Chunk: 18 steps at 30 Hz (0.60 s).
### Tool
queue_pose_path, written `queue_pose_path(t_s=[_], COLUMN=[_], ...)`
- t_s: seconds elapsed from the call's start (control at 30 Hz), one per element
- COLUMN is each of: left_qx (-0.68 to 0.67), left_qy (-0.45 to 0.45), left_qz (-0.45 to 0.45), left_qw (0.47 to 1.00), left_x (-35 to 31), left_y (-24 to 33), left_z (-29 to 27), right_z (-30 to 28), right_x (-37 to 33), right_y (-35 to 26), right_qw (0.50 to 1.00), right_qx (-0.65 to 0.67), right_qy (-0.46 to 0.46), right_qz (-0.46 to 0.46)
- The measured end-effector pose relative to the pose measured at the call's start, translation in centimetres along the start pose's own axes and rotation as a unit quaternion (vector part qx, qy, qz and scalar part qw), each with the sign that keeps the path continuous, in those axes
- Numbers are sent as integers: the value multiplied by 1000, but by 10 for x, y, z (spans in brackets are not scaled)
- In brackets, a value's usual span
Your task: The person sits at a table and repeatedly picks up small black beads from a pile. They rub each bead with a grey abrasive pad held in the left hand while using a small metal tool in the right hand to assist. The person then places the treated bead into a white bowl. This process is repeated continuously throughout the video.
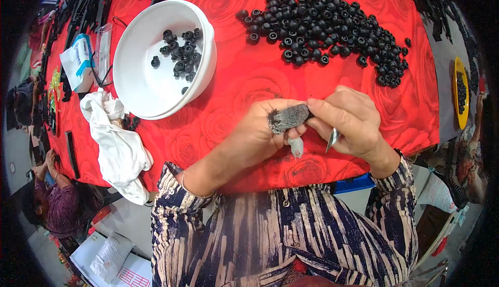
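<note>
In front of me, over the near part of the table, my left hand (260,128) and my right hand (351,123) meet. A grey knitted sleeve (290,118) with a dark, worn end covers my left thumb, and a whitish cover (296,147) sits on one of the fingertips below. My left fingers are closed on a small black part (310,112), mostly hidden between both hands. My right hand is closed around a thin metal blade (332,138), which sticks out under the fingers; its thumb and forefinger press at the black part.
At the far right lies a pile of round black plastic parts (322,27). Left of my hands, a white bowl (122,74) holds more. Beside it are a white cloth (117,141) and a box (80,63). A yellow plate (458,63) stands farther right. Another person (65,204) sits left.
</note>
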<state>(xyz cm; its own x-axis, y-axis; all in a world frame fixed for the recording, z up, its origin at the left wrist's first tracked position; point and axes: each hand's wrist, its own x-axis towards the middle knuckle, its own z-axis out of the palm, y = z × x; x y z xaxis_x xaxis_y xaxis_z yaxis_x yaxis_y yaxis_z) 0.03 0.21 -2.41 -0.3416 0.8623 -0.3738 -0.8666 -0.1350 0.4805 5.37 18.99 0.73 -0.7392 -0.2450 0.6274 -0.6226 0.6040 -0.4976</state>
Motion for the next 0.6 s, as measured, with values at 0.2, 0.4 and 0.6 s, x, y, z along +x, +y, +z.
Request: queue_pose_path(t_s=[0.2,0.4,0.6], left_qx=[-20,-60,70], left_qy=[5,7,23], left_qz=[18,36,86], left_qw=[1000,998,994], left_x=[2,2,2], left_y=[-2,-5,3], left_z=[5,5,9], right_z=[4,7,2], right_x=[-3,-6,-6], right_y=[-2,-2,-3], right_qw=[999,998,1000], right_qx=[-31,-41,-30], right_qy=[23,32,6], right_qz=[-18,-19,-4])
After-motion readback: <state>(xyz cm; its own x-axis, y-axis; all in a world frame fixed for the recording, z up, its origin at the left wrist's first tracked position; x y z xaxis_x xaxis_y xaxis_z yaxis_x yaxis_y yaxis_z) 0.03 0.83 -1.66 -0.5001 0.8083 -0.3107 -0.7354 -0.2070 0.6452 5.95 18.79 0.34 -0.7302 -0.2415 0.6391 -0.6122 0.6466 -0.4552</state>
